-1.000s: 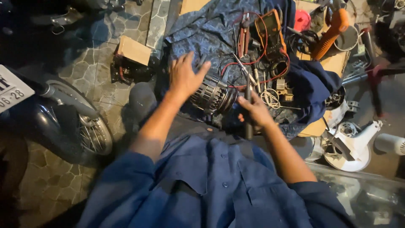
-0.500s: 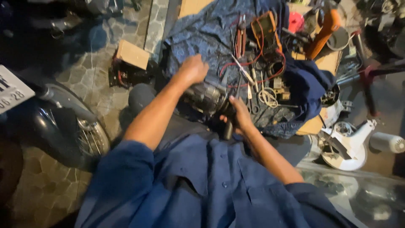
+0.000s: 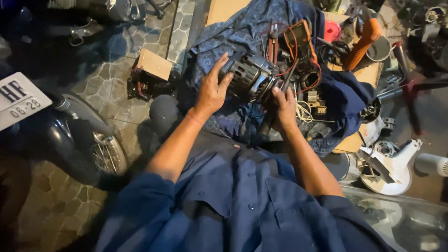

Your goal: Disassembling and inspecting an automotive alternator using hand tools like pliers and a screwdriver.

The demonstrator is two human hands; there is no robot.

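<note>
Here's the electric motor, a dark ribbed cylinder lying on its side on the blue cloth spread over the floor, right in front of the person's knees. Tight quarters: red wires loop off its right end toward the orange multimeter just behind it, pliers with red handles lie beside that, and a tangle of small parts crowds the right edge of the cloth. Open room shows only to the left, on the stone paving between the cloth and the small cardboard box. The left hand cups the motor's left end, fingers spread wide around the housing, thumb pressed on its near side. The right hand sits at the motor's right end, fingers curled narrow around a dark tool handle that runs down toward the lap. Further right, an orange-handled tool and a white fan housing; far left, a motorbike wheel.
</note>
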